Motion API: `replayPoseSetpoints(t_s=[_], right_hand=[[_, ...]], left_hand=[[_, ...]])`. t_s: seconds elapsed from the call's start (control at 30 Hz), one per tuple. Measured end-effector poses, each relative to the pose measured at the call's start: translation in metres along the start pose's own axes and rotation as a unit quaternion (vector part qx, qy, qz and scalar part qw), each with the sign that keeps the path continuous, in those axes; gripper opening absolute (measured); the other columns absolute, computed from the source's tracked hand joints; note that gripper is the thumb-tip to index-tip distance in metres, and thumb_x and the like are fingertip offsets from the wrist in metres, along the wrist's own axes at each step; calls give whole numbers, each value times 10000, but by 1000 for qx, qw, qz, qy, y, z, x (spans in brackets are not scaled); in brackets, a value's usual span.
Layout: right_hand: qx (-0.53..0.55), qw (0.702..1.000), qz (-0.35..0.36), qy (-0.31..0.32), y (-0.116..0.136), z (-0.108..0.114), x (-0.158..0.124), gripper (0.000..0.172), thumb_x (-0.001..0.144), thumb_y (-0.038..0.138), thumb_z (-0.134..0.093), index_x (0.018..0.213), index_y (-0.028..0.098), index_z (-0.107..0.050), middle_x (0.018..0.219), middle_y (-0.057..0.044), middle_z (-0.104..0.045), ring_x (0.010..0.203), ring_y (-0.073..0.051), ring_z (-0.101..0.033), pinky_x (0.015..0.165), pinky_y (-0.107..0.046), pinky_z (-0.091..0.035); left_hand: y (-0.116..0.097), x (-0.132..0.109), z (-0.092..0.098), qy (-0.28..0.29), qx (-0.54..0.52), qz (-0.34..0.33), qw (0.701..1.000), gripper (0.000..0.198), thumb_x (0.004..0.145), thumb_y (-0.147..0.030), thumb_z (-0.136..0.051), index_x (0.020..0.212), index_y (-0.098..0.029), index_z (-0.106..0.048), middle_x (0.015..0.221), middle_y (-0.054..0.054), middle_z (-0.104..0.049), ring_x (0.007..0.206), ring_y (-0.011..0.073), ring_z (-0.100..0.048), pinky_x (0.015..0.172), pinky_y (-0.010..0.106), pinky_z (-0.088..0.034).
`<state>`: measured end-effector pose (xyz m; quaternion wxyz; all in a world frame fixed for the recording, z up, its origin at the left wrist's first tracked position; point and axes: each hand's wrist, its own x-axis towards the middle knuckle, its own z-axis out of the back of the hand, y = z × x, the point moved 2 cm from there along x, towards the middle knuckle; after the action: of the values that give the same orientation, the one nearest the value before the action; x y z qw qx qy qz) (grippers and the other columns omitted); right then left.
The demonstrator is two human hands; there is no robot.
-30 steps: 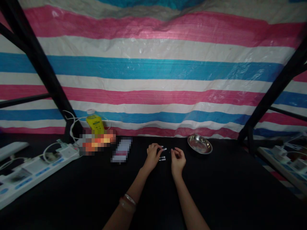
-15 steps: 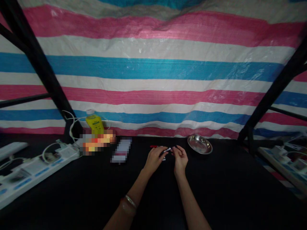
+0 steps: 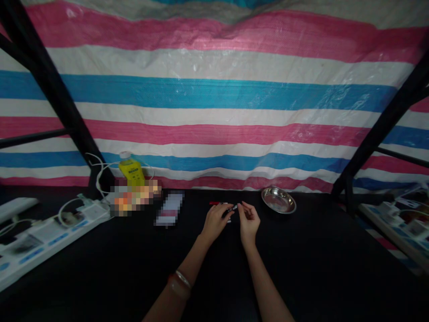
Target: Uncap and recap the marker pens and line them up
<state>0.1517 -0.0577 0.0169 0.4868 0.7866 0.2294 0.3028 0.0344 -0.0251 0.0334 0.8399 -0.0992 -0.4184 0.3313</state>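
Observation:
Both my hands meet over the black table top (image 3: 301,264), a little beyond its middle. My left hand (image 3: 215,221) is curled around a small dark and silvery piece (image 3: 232,208) that pokes out toward the right. My right hand (image 3: 248,220) pinches at the tip of that piece with thumb and forefinger. A thin red stick (image 3: 214,203) lies on the table just behind my left hand. Another small silvery part shows under the left fingers, too small to name.
A steel bowl (image 3: 279,200) sits right of my hands near the striped tarp (image 3: 214,98). A yellow bottle (image 3: 130,170), blurred packets and white power strips (image 3: 50,230) with cables lie at the left. More strips lie at the right edge (image 3: 398,223). Black frame bars slant at both sides.
My hands came together from a small gap. The left hand lifted the small piece off the table, and the right hand moved in to pinch its tip. The red stick came into view.

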Motion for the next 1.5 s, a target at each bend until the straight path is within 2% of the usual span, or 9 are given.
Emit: replayPoseSetpoints(t_s=[0.17,0.3,0.4,0.57,0.7,0.87,1.27,1.5], right_hand=[[-64,995,61,53,1,-3,-8,366,688,333,-679,985,148,-570,852,-64,-650,727,-152,-602,632,-269,-454],[-90,987,93,96,0,-5,-11,287,717,331,-646,937,158,-581,839,-53,-645,761,-163,-601,653,-280,-458],[-88,986,93,104,1,-6,-12,276,733,336,-628,935,155,-580,842,-58,-648,755,-164,-602,651,-282,-459],[-85,990,85,70,7,-5,-12,229,746,355,-619,842,151,-574,789,-50,-638,718,-153,-592,624,-261,-441],[-87,993,78,-2,10,-1,-10,244,746,363,-624,848,151,-561,779,-40,-622,683,-137,-572,604,-247,-411],[-94,990,76,-76,12,4,-7,286,731,404,-634,837,150,-558,749,-24,-591,641,-120,-531,572,-234,-382],[-107,988,81,-79,13,5,-8,324,747,465,-599,848,160,-556,737,-27,-587,642,-126,-516,588,-247,-392],[-122,986,84,-74,3,8,-4,311,758,462,-580,824,158,-565,735,-27,-577,655,-127,-515,599,-248,-400]], left_hand=[[1,1,6,-15,-7,15,1000,199,844,-237,-548,1036,-209,-595,996,41,-679,894,182,-624,807,337,-471],[0,1,8,-15,-11,15,1000,235,837,-173,-526,1059,-222,-584,1006,36,-672,898,175,-611,806,331,-465],[-1,1,8,-14,-9,16,1000,231,835,-173,-529,1055,-218,-583,1013,36,-670,905,177,-606,808,331,-455],[-6,2,8,-1,3,31,1000,237,834,-221,-559,1070,-214,-570,1007,32,-673,914,173,-596,828,334,-412],[-5,3,9,12,49,81,995,206,801,-235,-607,1006,-235,-597,1003,17,-674,940,194,-581,867,384,-334],[-2,3,12,-6,71,122,990,111,818,-195,-571,912,-230,-619,863,-2,-679,852,173,-586,837,369,-305],[-2,2,14,-1,91,89,992,108,838,-199,-536,804,-234,-632,902,15,-676,890,203,-569,887,434,-273],[-1,4,16,12,119,80,990,82,821,-195,-557,789,-233,-622,900,11,-662,930,218,-540,920,460,-246]])
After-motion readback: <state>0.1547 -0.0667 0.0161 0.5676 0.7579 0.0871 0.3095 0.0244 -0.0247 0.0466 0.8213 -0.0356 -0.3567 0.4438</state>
